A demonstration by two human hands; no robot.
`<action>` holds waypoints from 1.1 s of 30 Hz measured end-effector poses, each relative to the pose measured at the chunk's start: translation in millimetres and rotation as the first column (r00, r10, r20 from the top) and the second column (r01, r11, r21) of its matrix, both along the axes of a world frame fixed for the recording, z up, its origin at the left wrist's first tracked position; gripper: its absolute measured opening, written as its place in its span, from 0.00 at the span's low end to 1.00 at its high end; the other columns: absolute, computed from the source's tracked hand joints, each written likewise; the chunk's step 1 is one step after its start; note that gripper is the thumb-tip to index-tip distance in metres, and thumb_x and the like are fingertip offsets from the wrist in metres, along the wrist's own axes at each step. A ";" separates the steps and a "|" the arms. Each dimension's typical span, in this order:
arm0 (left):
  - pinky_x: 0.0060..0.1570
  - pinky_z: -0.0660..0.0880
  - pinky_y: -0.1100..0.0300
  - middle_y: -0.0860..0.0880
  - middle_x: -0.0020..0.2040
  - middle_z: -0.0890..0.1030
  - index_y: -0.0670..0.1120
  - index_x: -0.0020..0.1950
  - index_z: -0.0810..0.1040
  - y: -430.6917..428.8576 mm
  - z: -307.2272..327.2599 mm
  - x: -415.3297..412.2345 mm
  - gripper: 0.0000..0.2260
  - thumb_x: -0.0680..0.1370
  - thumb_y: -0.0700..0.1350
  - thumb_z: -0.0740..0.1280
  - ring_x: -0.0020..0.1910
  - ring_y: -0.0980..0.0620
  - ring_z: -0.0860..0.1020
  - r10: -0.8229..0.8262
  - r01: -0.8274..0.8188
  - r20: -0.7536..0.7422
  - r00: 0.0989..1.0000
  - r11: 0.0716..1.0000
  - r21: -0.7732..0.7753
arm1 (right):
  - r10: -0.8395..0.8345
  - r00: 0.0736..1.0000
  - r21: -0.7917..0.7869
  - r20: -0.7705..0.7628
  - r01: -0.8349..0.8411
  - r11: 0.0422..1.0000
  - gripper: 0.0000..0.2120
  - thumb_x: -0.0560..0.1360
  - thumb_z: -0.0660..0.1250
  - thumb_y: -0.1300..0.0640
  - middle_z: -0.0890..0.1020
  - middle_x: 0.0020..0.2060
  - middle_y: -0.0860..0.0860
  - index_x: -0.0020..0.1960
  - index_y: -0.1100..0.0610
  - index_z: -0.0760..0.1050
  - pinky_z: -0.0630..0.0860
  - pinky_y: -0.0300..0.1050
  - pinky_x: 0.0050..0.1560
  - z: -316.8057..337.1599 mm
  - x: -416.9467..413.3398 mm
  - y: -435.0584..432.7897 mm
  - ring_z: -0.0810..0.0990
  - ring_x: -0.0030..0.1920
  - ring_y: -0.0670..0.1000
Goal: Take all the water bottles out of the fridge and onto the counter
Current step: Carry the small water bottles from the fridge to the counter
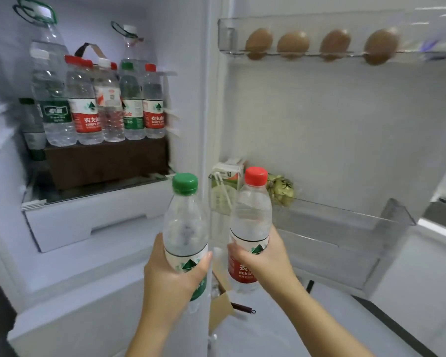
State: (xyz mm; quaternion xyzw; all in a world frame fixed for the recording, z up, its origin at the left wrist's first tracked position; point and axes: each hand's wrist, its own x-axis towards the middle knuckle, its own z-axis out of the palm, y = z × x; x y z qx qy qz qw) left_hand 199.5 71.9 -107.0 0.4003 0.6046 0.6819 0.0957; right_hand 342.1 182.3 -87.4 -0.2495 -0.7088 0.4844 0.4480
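White fridge walls (186,73) back the lower centre, where the left hand (170,287) wraps a clear green-capped plastic bottle (186,228) and the right hand (265,261) a clear red-capped plastic bottle (252,217); held so close, they may knock, and chilled plastic could slip.

Green-capped bottle (185,228) partly behind left hand (170,282)

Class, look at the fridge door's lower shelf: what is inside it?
A drink carton with a straw and a crumpled yellow-green packet sit in the lower door shelf. The red-capped bottle in the right hand covers whatever lies between them.
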 end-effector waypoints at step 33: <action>0.40 0.76 0.72 0.65 0.49 0.81 0.67 0.52 0.73 162.2 -17.5 331.6 0.23 0.61 0.58 0.77 0.49 0.65 0.79 -0.837 0.836 0.029 0.547 0.544 -0.067 | -0.856 0.516 -0.134 0.045 0.852 0.506 0.23 0.67 0.79 0.57 0.83 0.46 0.35 0.55 0.43 0.73 0.75 0.26 0.41 -38.0 364.8 8.7 0.81 0.49 0.36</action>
